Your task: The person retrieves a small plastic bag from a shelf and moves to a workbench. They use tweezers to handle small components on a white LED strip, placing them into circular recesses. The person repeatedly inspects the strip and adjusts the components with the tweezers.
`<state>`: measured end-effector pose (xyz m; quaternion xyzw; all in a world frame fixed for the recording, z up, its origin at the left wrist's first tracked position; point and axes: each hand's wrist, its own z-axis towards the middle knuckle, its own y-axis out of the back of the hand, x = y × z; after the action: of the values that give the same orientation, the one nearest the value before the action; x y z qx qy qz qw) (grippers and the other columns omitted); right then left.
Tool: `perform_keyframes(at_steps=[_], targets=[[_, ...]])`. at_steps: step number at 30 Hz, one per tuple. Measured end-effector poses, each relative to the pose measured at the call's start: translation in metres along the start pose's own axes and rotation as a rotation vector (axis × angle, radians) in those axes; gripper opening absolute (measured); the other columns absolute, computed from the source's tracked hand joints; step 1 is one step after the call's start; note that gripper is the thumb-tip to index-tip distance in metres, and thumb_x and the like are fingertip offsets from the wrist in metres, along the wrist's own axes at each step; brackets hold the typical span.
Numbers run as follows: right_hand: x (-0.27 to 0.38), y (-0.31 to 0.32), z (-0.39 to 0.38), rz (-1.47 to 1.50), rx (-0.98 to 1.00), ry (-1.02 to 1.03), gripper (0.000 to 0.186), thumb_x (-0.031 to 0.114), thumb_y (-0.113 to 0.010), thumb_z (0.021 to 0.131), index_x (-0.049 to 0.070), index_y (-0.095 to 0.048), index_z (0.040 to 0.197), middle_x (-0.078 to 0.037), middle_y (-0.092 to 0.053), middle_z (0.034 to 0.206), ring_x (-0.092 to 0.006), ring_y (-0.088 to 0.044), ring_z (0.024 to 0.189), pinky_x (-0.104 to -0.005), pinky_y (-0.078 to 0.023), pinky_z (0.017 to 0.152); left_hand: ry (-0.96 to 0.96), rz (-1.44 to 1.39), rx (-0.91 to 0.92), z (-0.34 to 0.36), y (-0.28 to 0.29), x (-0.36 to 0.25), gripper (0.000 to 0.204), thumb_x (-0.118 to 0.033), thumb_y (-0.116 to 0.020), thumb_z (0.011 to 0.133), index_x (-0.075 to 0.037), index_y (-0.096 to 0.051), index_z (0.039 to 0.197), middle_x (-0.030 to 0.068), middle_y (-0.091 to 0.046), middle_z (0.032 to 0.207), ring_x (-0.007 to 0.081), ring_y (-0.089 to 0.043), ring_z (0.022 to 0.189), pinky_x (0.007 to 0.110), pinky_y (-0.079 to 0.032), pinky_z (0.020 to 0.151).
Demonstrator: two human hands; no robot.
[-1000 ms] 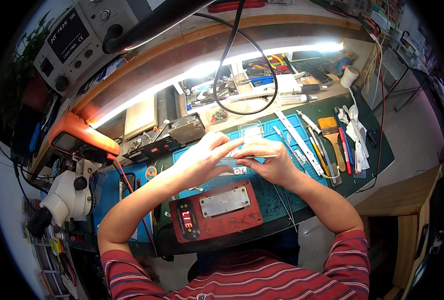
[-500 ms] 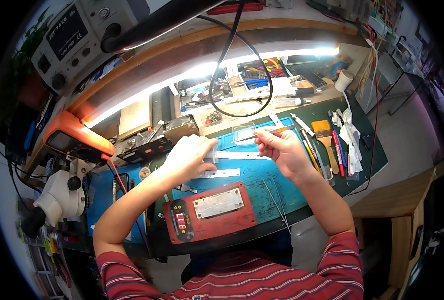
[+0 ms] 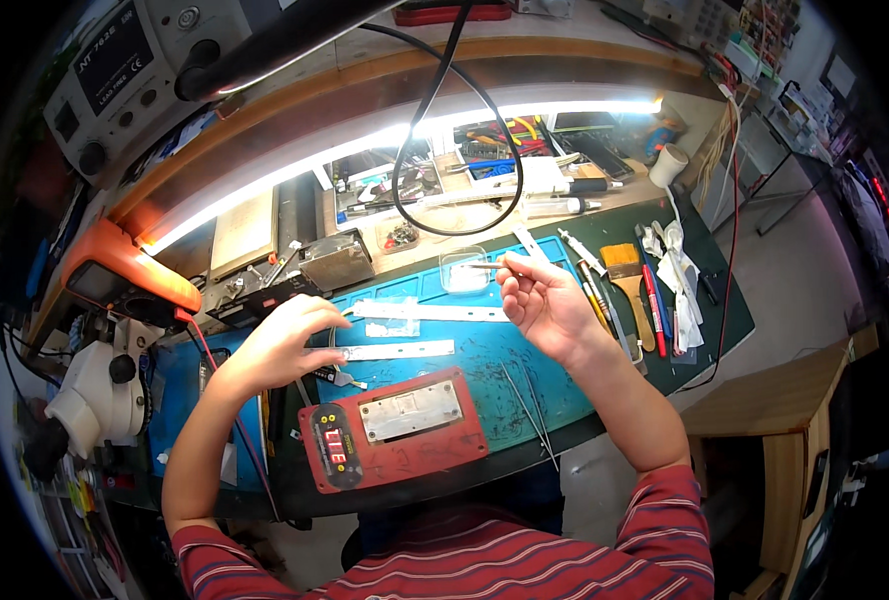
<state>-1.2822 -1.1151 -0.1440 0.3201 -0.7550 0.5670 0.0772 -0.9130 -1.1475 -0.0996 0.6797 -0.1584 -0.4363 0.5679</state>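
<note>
My left hand (image 3: 290,340) is open, fingers curved apart, at the left end of a white LED strip (image 3: 415,349). A small clear bag (image 3: 393,326) with white pieces lies just right of it, beside a second white strip (image 3: 460,314). My right hand (image 3: 540,305) is raised, pinching a slender metal tool (image 3: 489,266) pointing left over a clear dish (image 3: 463,280). Below lies a red heating plate device (image 3: 435,440) with a silver block and lit display, on the blue mat (image 3: 530,395) beside thin tweezers (image 3: 530,410).
An orange multimeter (image 3: 130,275) and microscope (image 3: 115,400) stand at left. At right lie a brush (image 3: 633,290), pens (image 3: 654,305) and crumpled tissues (image 3: 680,275). A lamp arm (image 3: 285,45) and cable loop (image 3: 459,230) hang above a tool-filled shelf (image 3: 480,150).
My hands have separated: the left moved left and let go of the small bag, now on the mat; the right rose with the slender tool toward the dish.
</note>
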Motion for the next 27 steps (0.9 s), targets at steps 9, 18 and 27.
perform_keyframes(at_steps=[9,18,27], targets=[[-0.004,0.001,0.000,-0.403,-0.013,0.262,0.019,0.013,-0.070,0.099,-0.002,-0.073,0.109,-0.010,-0.076,0.093,-0.0137,-0.073,0.079,-0.0288,-0.061,0.074,0.001,0.026,-0.012,-0.019,-0.011,0.016,0.040,-0.019,-0.085,0.078,-0.006,-0.068,0.112,0.0116,-0.066,0.113,0.0333,-0.062,0.110,0.043,-0.050,0.096],[-0.006,-0.006,-0.003,-0.623,-0.021,0.404,0.018,0.015,-0.070,0.100,0.000,-0.074,0.109,-0.009,-0.075,0.091,-0.0121,-0.070,0.076,-0.0280,-0.059,0.072,0.112,-0.010,-0.061,-0.027,-0.015,0.014,0.030,-0.016,-0.083,0.081,-0.004,-0.069,0.106,0.0099,-0.068,0.104,0.0299,-0.064,0.103,0.040,-0.050,0.094],[-0.008,-0.005,-0.006,-0.869,0.014,0.410,0.017,0.015,-0.075,0.096,-0.001,-0.075,0.102,-0.009,-0.076,0.087,-0.0131,-0.072,0.075,-0.0278,-0.059,0.070,0.131,-0.026,0.027,-0.032,-0.007,0.018,0.029,-0.007,-0.081,0.080,-0.003,-0.068,0.105,0.0107,-0.066,0.104,0.0314,-0.063,0.106,0.041,-0.050,0.094]])
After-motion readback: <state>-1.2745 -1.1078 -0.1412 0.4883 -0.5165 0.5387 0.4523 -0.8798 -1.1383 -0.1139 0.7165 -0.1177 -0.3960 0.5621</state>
